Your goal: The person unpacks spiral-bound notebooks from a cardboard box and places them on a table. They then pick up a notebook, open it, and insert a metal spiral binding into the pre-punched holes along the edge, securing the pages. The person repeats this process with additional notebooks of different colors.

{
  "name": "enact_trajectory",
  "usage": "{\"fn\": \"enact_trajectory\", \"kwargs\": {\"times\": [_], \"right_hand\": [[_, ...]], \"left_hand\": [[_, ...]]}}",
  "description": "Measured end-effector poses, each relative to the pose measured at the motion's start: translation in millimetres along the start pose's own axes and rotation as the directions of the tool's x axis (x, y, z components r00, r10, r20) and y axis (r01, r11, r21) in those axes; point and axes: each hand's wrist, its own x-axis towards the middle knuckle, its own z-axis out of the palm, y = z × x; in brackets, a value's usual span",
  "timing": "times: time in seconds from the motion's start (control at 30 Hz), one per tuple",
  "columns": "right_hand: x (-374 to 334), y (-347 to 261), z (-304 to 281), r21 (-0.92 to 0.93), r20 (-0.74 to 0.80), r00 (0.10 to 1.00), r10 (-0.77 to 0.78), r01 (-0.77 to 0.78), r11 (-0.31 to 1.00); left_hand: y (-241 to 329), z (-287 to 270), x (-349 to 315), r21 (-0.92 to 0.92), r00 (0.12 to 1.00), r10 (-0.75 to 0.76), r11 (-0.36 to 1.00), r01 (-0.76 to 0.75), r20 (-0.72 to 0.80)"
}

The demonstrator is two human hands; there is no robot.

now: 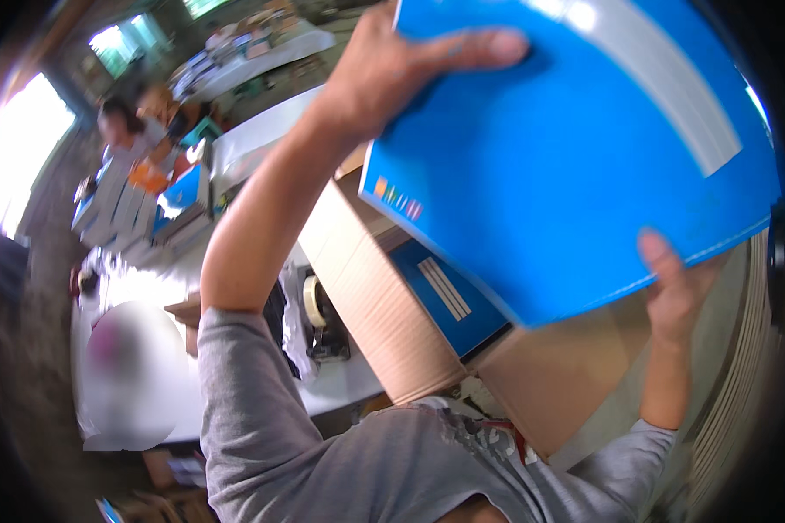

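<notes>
Both hands hold up a large blue notebook (549, 183) with a glossy cover, a pale label panel, small coloured marks at one corner and stitching along an edge. My left hand (379, 74) grips its upper left edge, thumb lying on the cover and the other fingers hidden behind. My right hand (674, 292) holds the lower right edge, thumb in front. Tilted, the notebook hangs above an open cardboard box (366, 279) in front of my body. Inside the box lies another blue notebook (478, 318) with white lines on its cover, partly covered by the raised one.
A tape dispenser (321, 318) stands on the white table left of the box. Farther left, stacks of books (126, 205) lie near a seated person (135, 139) with something orange. Behind is another table (301, 44) with piles. The box flap (567, 375) spreads toward me.
</notes>
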Motion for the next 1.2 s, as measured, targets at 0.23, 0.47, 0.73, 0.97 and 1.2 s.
{"fn": "enact_trajectory", "kwargs": {"times": [0.23, 0.47, 0.73, 0.97, 1.2], "right_hand": [[66.9, 5.8, 114.7, 0.471, 0.231, 0.969, 0.083, -0.187, 0.862], [24.5, -76.2, 208.8, 0.267, 0.646, 0.719, 0.255, -0.526, 0.807], [-80.1, -98.1, 403.2, -0.083, 0.927, 0.137, 0.350, -0.834, 0.546], [-225.3, -102.1, 607.1, -0.224, 0.952, -0.157, 0.262, -0.942, 0.250], [-319.7, -60.9, 737.7, -0.303, 0.933, -0.282, 0.224, -0.950, 0.067]], "left_hand": [[98.7, -67.5, -36.4, 0.087, 0.962, 0.178, 0.983, -0.163, -0.207], [93.1, -160.2, -123.9, -0.063, 0.785, -0.296, 0.948, 0.313, -0.544], [75.3, -281.5, -369.8, 0.055, 0.524, -0.679, 0.584, 0.810, -0.514], [-18.7, -420.9, -611.5, -0.042, 0.131, -0.662, 0.239, 0.970, -0.738], [-43.4, -481.9, -691.2, -0.093, -0.138, -0.623, -0.104, 0.990, -0.770]]}}
